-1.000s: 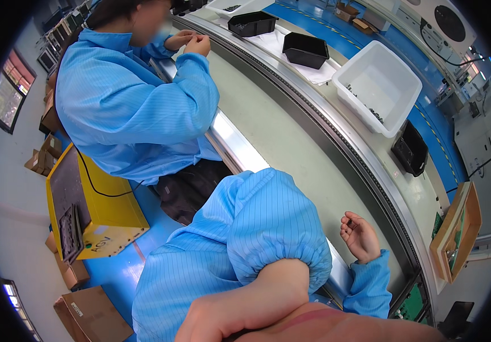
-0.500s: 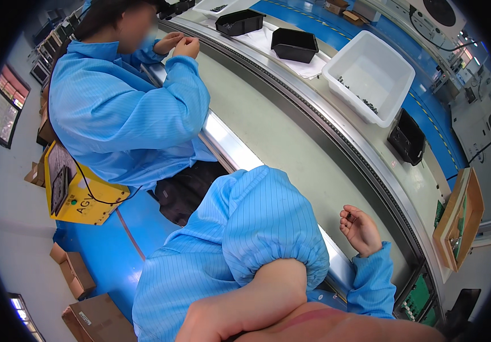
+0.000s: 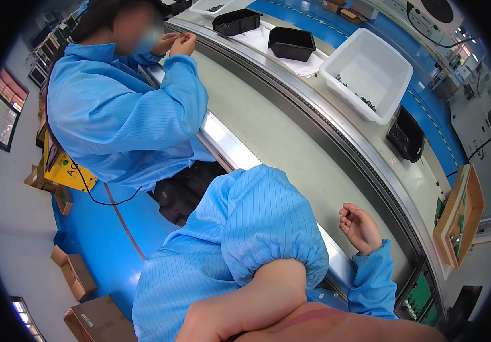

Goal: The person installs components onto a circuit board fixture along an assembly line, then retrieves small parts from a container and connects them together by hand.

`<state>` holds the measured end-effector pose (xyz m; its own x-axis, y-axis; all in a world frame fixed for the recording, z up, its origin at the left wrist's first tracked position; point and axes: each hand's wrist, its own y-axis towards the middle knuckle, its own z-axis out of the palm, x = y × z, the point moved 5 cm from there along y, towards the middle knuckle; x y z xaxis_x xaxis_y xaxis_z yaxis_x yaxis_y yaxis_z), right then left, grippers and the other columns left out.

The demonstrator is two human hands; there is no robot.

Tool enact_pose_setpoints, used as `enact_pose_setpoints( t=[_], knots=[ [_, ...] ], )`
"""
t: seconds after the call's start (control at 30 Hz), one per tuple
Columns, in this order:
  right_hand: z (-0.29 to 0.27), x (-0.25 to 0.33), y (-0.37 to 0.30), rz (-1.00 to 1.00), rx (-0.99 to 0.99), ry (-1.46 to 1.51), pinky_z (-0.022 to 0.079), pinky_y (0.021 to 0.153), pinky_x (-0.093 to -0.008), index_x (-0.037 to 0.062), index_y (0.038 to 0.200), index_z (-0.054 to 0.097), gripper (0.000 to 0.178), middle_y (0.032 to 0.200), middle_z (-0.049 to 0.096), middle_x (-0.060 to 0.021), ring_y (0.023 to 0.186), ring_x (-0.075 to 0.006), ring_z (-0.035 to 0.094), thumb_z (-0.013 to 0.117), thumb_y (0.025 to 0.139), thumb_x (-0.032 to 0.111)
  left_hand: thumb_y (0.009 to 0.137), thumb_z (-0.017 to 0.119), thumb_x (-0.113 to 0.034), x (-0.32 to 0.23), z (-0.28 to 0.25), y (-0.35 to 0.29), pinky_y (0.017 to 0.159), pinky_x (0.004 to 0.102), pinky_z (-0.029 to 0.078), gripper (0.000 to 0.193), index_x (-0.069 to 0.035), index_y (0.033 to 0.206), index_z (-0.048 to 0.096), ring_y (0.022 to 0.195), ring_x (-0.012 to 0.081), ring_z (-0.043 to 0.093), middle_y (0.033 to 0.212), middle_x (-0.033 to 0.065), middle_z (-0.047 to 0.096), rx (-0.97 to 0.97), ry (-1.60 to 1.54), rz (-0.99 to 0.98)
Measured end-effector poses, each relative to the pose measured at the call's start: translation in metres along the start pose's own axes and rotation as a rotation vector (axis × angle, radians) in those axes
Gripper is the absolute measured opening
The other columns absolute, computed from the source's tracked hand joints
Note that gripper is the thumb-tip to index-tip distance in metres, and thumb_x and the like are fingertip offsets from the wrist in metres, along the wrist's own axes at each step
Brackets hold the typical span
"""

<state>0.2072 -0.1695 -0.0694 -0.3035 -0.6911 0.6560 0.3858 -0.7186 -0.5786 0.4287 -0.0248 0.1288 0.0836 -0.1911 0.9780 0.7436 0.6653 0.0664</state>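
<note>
My left arm, in a blue striped sleeve, is bent back close to the camera. The back of my left hand (image 3: 214, 316) shows at the lower edge; its fingers are hidden. At the right, over the near side of the pale conveyor belt (image 3: 291, 148), my right hand (image 3: 362, 229) is turned palm up with its fingers curled. A small dark piece (image 3: 348, 214) shows between thumb and fingertips, too small to name.
A co-worker (image 3: 125, 108) in blue works at the far left. Beyond the belt stand a white bin (image 3: 396, 68) with small dark parts, black trays (image 3: 292, 44) and a cardboard tray (image 3: 447, 239) with green boards. Cardboard boxes (image 3: 100, 319) lie on the floor.
The yellow cart behind the co-worker has moved away toward the upper left, now mostly hidden. The co-worker's head has shifted slightly. My hands have hardly moved.
</note>
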Motion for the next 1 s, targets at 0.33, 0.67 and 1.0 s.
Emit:
enact_pose_setpoints(
  t=[0.33, 0.67, 1.0],
  knots=[
    [-0.004, 0.0, 0.001, -0.012, -0.013, 0.017, 0.048, 0.062, -0.023, -0.0011, 0.101, 0.053, 0.02, 0.087, 0.058, -0.0118, 0.07, -0.0156, 0.055, 0.045, 0.087, 0.01, 0.073, 0.058, 0.001, 0.002, 0.0, 0.002, 0.063, 0.0125, 0.04, 0.01, -0.004, 0.065, 0.062, 0.062, 0.0045, 0.05, 0.067, -0.0021, 0.055, 0.022, -0.027, 0.012],
    [-0.004, 0.0, -0.002, -0.019, -0.121, 0.08, 0.048, 0.062, -0.0222, -0.0018, 0.105, 0.05, 0.021, 0.089, 0.058, -0.0129, 0.069, -0.0147, 0.055, 0.045, 0.087, 0.008, 0.073, 0.059, 0.0, 0.003, 0.002, 0.007, 0.062, 0.012, 0.04, 0.009, -0.004, 0.065, 0.062, 0.062, 0.0043, 0.05, 0.067, -0.0022, 0.055, 0.07, -0.033, 0.043],
    [-0.004, 0.001, 0.0, -0.042, -0.082, 0.072, 0.048, 0.06, -0.0216, -0.0021, 0.104, 0.05, 0.021, 0.088, 0.057, -0.0124, 0.068, -0.0143, 0.054, 0.044, 0.087, 0.008, 0.072, 0.06, 0.0, 0.003, 0.003, 0.011, 0.062, 0.0116, 0.04, 0.009, -0.003, 0.064, 0.062, 0.062, 0.0042, 0.05, 0.066, -0.0023, 0.055, 0.06, -0.041, 0.064]
  ],
)
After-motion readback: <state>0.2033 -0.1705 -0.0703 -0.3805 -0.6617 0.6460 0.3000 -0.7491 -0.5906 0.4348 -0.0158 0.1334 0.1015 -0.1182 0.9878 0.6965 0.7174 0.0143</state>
